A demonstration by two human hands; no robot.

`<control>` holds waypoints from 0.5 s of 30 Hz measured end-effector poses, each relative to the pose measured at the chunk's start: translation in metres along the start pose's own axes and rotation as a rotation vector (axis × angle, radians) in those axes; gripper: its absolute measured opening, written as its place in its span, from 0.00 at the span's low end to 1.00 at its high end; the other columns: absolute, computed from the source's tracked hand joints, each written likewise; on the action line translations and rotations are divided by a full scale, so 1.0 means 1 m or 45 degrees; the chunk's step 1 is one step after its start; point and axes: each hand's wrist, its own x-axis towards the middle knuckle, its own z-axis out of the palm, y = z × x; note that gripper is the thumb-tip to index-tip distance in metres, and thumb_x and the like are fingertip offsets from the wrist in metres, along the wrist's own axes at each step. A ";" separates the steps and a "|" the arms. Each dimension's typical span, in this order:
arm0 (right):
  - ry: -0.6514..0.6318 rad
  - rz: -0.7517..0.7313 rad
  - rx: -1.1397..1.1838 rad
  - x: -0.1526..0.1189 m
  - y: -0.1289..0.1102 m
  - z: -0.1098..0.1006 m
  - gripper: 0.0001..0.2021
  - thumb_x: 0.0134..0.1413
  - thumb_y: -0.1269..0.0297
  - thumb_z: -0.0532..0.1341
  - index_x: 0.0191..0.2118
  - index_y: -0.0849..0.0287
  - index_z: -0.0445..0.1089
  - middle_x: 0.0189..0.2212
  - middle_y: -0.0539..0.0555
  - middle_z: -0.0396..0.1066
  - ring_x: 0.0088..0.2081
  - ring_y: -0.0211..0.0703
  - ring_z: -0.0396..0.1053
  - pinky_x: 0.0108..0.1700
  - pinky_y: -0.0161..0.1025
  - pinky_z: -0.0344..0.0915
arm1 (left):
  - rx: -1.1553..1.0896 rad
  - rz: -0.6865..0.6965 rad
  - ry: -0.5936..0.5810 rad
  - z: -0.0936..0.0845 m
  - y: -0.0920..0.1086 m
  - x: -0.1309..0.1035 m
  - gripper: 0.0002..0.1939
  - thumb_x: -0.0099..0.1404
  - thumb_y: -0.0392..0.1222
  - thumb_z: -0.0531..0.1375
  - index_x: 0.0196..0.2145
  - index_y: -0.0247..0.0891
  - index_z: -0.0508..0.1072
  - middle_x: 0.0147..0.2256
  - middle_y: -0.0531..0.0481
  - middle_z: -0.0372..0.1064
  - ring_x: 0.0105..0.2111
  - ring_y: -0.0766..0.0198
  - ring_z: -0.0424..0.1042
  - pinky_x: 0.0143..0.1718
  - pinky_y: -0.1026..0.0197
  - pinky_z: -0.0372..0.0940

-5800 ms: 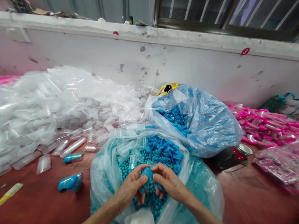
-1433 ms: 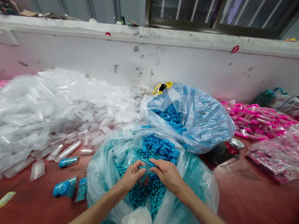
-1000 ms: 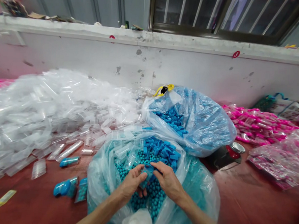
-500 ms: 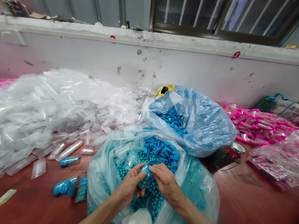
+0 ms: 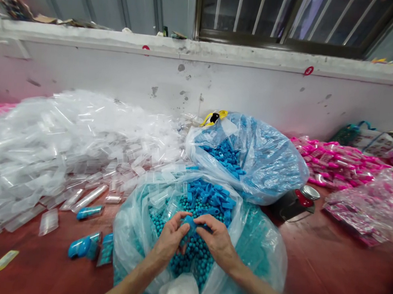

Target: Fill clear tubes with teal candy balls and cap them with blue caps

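My left hand is closed around a small clear plastic container with a blue plastic piece at its top. My right hand meets it from the other side, thumb and forefinger pinching the blue piece's edge. My fingers partly cover the container, so its contents are hard to make out. Both hands are over an open plastic bag of teal beads. On the beads lie several blue plastic parts and clear empty containers.
A big heap of clear plastic containers spreads leftward. Several blue-capped filled containers lie nearer on the red surface. Behind is a bag of blue parts; rightward are a dark jar-like object and pink packages.
My right fingers have shifted slightly on the blue piece and are more bent. The container has turned a little in my left hand. The whole view has moved slightly.
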 end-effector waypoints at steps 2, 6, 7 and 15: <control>-0.012 0.260 0.243 0.009 -0.001 -0.003 0.09 0.43 0.70 0.59 0.35 0.57 0.67 0.30 0.49 0.68 0.30 0.38 0.67 0.36 0.37 0.66 | 0.030 0.002 -0.081 -0.005 0.004 0.000 0.26 0.52 0.55 0.57 0.44 0.38 0.58 0.18 0.59 0.61 0.10 0.73 0.59 0.10 0.71 0.48; -0.112 0.623 0.663 0.022 0.000 -0.005 0.21 0.34 0.66 0.63 0.41 0.60 0.64 0.26 0.46 0.65 0.23 0.36 0.65 0.22 0.35 0.65 | 0.114 -0.012 -0.155 -0.010 0.008 -0.003 0.23 0.55 0.55 0.55 0.44 0.40 0.56 0.20 0.59 0.61 0.11 0.72 0.60 0.10 0.72 0.48; -0.117 0.642 0.695 0.023 -0.001 -0.005 0.25 0.33 0.65 0.63 0.44 0.60 0.62 0.27 0.46 0.65 0.23 0.37 0.66 0.21 0.35 0.65 | 0.153 0.003 -0.152 -0.010 0.007 -0.003 0.22 0.55 0.54 0.54 0.43 0.40 0.57 0.20 0.60 0.60 0.11 0.73 0.60 0.10 0.72 0.49; -0.435 0.230 -0.123 0.004 -0.024 -0.001 0.35 0.42 0.60 0.62 0.58 0.60 0.52 0.52 0.60 0.59 0.50 0.52 0.59 0.50 0.47 0.58 | 0.224 0.129 0.097 0.003 0.003 -0.008 0.24 0.58 0.48 0.53 0.51 0.40 0.56 0.22 0.59 0.58 0.16 0.72 0.57 0.18 0.67 0.57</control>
